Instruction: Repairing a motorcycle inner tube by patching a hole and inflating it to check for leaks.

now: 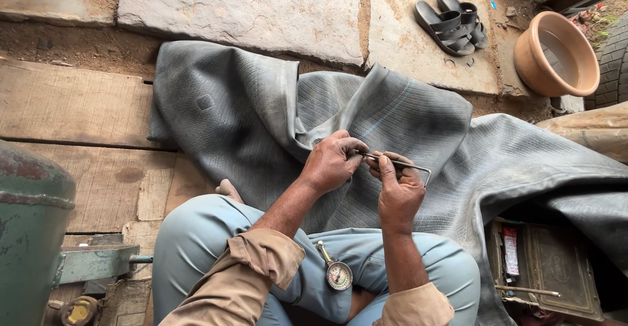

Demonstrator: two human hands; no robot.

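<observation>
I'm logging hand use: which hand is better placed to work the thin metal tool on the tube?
Probably the right hand: it already grips the thin metal tool. The left hand pinches the inner tube at the tool's tip, steadying it.

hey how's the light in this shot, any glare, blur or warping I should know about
Head view: soft, even daylight, no hard shadows or glare; the left hand, right hand and thin metal tool on the grey rubber tube are sharp; wide-angle lens bends the edges, seen at the clay pot and green tank.
</observation>
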